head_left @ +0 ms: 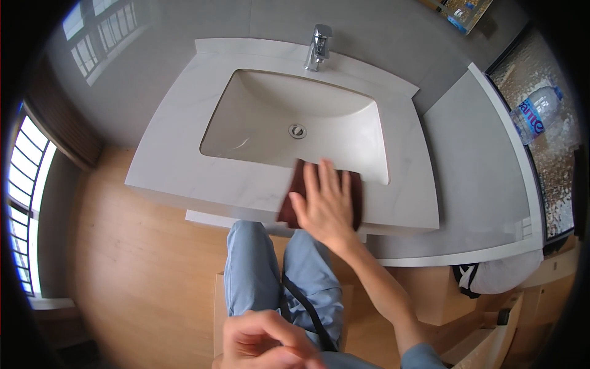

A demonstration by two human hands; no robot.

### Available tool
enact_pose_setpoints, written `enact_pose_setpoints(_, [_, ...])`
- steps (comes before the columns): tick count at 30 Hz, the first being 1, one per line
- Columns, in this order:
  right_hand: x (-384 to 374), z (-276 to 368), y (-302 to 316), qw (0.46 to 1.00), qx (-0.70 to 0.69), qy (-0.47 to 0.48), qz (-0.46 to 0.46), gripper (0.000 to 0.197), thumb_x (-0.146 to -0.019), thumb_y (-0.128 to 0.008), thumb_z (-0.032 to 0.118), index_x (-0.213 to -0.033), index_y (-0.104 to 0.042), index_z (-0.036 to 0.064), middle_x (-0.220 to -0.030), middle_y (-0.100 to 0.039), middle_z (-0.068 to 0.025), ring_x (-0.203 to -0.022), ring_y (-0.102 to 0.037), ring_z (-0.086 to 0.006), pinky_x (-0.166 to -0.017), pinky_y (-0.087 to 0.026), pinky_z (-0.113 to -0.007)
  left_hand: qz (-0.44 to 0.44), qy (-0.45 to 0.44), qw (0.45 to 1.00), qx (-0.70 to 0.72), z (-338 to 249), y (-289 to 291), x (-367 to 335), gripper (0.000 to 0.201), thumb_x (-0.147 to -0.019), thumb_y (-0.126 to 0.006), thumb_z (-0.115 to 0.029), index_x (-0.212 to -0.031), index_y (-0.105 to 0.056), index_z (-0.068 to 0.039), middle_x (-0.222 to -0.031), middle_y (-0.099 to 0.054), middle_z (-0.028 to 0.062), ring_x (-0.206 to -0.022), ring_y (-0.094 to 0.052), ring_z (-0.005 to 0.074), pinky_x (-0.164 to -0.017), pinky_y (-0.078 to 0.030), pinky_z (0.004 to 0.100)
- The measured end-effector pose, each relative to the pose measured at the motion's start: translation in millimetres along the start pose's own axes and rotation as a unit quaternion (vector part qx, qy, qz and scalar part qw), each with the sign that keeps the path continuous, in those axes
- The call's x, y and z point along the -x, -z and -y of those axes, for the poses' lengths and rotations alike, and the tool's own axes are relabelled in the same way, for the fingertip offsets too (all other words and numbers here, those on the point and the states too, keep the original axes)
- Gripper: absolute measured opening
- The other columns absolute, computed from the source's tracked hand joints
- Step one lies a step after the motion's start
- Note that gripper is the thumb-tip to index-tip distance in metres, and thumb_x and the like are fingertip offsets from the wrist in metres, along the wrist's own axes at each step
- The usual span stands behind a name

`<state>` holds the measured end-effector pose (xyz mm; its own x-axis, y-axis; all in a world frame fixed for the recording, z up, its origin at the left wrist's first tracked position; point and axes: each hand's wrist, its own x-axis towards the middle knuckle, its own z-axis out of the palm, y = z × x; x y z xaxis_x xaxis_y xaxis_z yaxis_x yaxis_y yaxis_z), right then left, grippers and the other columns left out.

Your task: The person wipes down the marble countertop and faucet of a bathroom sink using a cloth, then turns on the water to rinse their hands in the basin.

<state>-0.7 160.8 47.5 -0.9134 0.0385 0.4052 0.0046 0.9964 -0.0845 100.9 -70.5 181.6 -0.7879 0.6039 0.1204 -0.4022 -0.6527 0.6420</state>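
Note:
Stretched out flat, my right hand [326,203] presses on a dark maroon cloth [295,200] with its fingers spread. The cloth lies on the front rim of the white marbled washbasin counter [236,181], its far edge reaching the basin's lip and its near edge at the counter's front. Low in the view, my left hand [264,344] is closed over my lap, fingers curled inward and nothing showing in them. Beyond the cloth sinks the white rectangular basin [332,144], with a round metal drain [297,131]. A chrome faucet [318,49] stands behind it.
To the right, a grey panel with a white edge [461,258] borders the counter. Past it a plastic water bottle [538,114] rests on a mottled surface. A white bundle [510,273] lies by wooden furniture [424,295]. A barred window [27,203] is at the left.

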Motion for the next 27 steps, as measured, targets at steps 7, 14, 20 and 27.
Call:
enact_pose_setpoints(7, [-72, 139, -68, 0.982, -0.132, 0.117, -0.073, 0.068, -0.093, -0.057, 0.048, -0.134, -0.054, -0.0061, -0.141, -0.051, -0.0295, -0.14, -0.039, -0.0406, -0.113, -0.026, -0.065, 0.168, -0.058, 0.942, -0.283, 2, -35, -29, 0.006, -0.086, -0.074, 0.006, -0.091, -0.071, 0.006, -0.082, -0.075, 0.0172, -0.063, -0.073, 0.0185, -0.052, -0.057, 0.0278])
enact_pose_setpoints(14, [-74, 132, -83, 0.968, -0.214, 0.129, -0.024, 0.073, -0.095, -0.056, 0.053, -0.142, -0.052, -0.0023, -0.151, -0.045, -0.0263, -0.147, -0.035, -0.0361, -0.122, -0.02, -0.055, 0.459, -0.023, 0.678, -0.574, 20, -103, -57, 0.006, -0.083, -0.074, -0.001, -0.089, -0.074, -0.002, -0.072, -0.072, 0.0093, -0.055, -0.068, 0.0173, -0.046, -0.053, 0.0276])
enact_pose_setpoints(20, [-13, 12, -21, 0.983, -0.144, 0.105, -0.054, 0.061, -0.092, -0.066, 0.045, -0.133, -0.059, 0.0003, -0.142, -0.053, -0.0226, -0.137, -0.046, -0.0375, -0.114, -0.034, -0.052, 0.441, 0.015, 0.653, -0.616, 51, -142, -58, 0.004, -0.079, -0.074, -0.011, -0.083, -0.074, -0.01, -0.067, -0.069, 0.0042, -0.051, -0.064, 0.0173, -0.045, -0.052, 0.0336])
enact_pose_setpoints(27, [92, -170, 47, 0.995, 0.063, -0.07, -0.03, 0.05, -0.099, -0.059, 0.034, -0.141, -0.056, 0.0059, -0.149, -0.047, -0.0245, -0.137, -0.046, -0.0415, -0.112, -0.037, -0.05, 0.463, 0.078, 0.753, -0.461, 92, -108, -54, 0.004, -0.085, -0.07, -0.011, -0.086, -0.07, -0.007, -0.076, -0.068, 0.0077, -0.06, -0.066, 0.0177, -0.052, -0.051, 0.032])
